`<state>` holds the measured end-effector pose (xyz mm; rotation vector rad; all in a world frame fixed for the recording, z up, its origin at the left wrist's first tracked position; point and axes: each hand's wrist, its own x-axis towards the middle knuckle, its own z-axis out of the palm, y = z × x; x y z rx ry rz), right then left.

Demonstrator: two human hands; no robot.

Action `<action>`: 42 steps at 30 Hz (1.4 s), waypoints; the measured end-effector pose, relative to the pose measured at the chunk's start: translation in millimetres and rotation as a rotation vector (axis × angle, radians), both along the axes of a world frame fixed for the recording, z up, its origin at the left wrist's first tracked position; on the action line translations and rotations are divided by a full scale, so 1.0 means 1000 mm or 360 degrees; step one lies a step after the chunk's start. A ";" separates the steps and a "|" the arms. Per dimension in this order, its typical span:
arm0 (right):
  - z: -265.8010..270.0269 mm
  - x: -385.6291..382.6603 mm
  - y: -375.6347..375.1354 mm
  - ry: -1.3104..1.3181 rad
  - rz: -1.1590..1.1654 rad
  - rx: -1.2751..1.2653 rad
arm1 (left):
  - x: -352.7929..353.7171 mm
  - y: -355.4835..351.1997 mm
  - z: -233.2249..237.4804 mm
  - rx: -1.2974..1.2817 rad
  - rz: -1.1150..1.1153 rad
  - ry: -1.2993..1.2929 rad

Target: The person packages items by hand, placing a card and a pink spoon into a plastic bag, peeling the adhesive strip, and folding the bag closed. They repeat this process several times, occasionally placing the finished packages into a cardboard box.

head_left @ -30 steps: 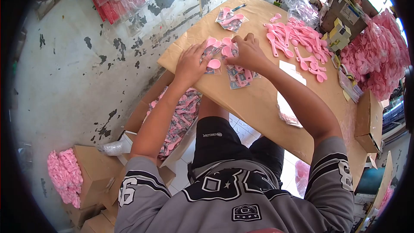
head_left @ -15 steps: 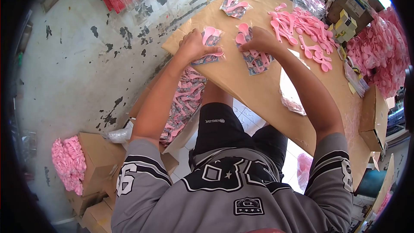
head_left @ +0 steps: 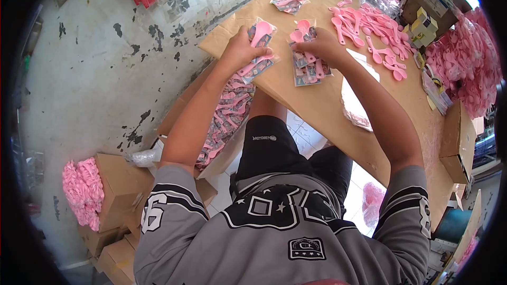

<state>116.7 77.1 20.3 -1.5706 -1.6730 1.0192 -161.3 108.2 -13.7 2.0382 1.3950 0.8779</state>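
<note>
Packets of pink spoons with bluish inserts sat in the grasp of the left hand, thumb across the front, which I observed remotely over the near-left edge of the desk. I recorded the right hand pinching a second bundle of such packets just beside it, though whether that bundle touched the desk I could not tell. Loose spoons lay heaped farther right, and an open carton below the edge held many more packets.
</note>
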 end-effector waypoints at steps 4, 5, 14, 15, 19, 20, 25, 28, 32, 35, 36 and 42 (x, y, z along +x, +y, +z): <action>0.004 -0.017 -0.002 0.0788 0.0023 -0.0416 | -0.008 0.001 -0.014 0.0043 0.0161 -0.0438; 0.006 -0.024 -0.002 0.0909 0.0072 -0.0450 | -0.012 0.001 -0.014 -0.0049 0.0109 -0.0653; 0.031 -0.186 -0.013 0.0887 0.0737 -0.0293 | -0.103 -0.073 -0.013 0.0036 0.0472 -0.1580; 0.029 -0.206 -0.016 0.0815 0.0796 -0.0269 | -0.120 -0.086 -0.014 0.0083 0.0529 -0.1586; -0.002 -0.280 -0.020 0.0407 0.0731 -0.0049 | -0.170 -0.119 -0.036 -0.0087 0.0805 -0.1624; -0.021 -0.294 -0.014 0.0288 0.0722 0.0041 | -0.198 -0.110 -0.074 -0.0087 0.0734 -0.1659; -0.036 -0.264 0.015 -0.0117 0.0895 0.0116 | -0.303 -0.144 -0.265 -0.0490 0.1553 -0.1626; -0.004 -0.201 0.009 -0.0107 0.0789 0.0621 | -0.307 -0.177 -0.322 -0.0603 0.1510 -0.1552; 0.003 -0.125 0.056 -0.0845 0.0243 0.1139 | -0.247 -0.197 -0.298 -0.1109 0.1648 -0.1160; 0.000 -0.081 0.101 -0.1208 0.0029 0.0963 | -0.209 -0.200 -0.307 -0.1133 0.1248 -0.0970; -0.001 -0.070 0.113 -0.1307 -0.0016 0.0868 | -0.183 -0.203 -0.293 -0.1133 0.1051 -0.0906; -0.010 -0.046 0.185 -0.1486 0.0037 0.0617 | -0.047 -0.225 -0.239 -0.0770 0.0492 -0.0819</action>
